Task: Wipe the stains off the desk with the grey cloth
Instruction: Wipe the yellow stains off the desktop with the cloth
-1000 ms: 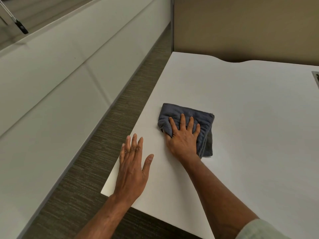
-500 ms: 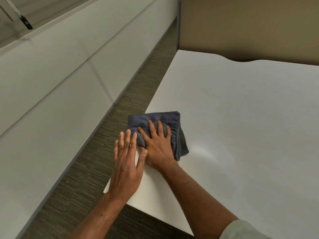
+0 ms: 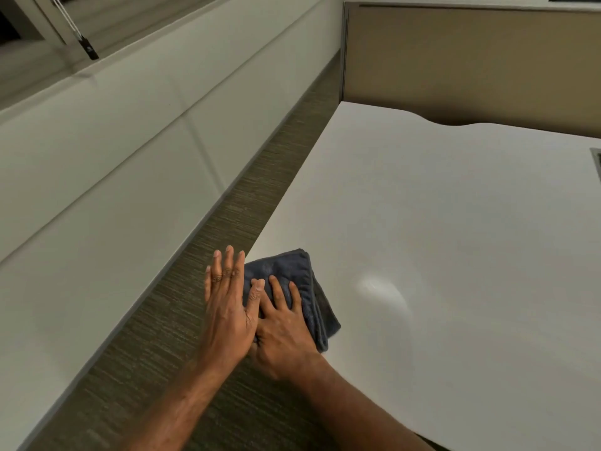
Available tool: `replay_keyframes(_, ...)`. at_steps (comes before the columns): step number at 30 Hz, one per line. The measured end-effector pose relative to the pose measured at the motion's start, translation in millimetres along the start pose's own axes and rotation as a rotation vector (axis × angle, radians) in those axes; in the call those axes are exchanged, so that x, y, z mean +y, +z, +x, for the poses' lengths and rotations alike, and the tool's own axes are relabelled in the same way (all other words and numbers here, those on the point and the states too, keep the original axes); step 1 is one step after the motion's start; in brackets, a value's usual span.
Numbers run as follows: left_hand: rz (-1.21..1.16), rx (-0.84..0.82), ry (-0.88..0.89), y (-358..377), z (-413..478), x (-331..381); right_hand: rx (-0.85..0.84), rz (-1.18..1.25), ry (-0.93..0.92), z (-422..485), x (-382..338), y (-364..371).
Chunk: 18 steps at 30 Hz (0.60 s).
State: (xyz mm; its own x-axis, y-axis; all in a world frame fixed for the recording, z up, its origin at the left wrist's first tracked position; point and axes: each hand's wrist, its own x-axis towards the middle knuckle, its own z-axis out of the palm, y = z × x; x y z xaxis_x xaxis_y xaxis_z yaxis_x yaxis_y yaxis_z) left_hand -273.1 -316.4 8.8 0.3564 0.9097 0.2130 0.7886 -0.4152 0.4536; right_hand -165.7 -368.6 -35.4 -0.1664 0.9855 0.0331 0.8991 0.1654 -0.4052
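The right hand [image 3: 283, 333] presses the folded grey cloth [image 3: 289, 263] flat at the counter's [image 3: 455, 255] left edge, fingers [image 3: 276, 289] straight and spread for even pressure, the left hand [image 3: 227, 307] alongside, fingers straight and together (probably guarding the edge).

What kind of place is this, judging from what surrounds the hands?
Probably an office cubicle: a white desk backed by a tan partition panel, with striped carpet on the floor beside it.
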Motion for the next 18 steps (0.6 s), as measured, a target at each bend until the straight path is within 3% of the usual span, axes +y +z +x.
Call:
replay_keyframes(7, -0.005, 0.010, -0.106, -8.7, -33.4, 1.4, -0.079, -0.012, 0.076, -63.2, 12.0, -12.2)
replay_keyframes(18, 0.041, 0.088, -0.130, -16.5, -97.6, 9.8, -0.081, -0.052, 0.276, -156.9, 67.3, -45.3)
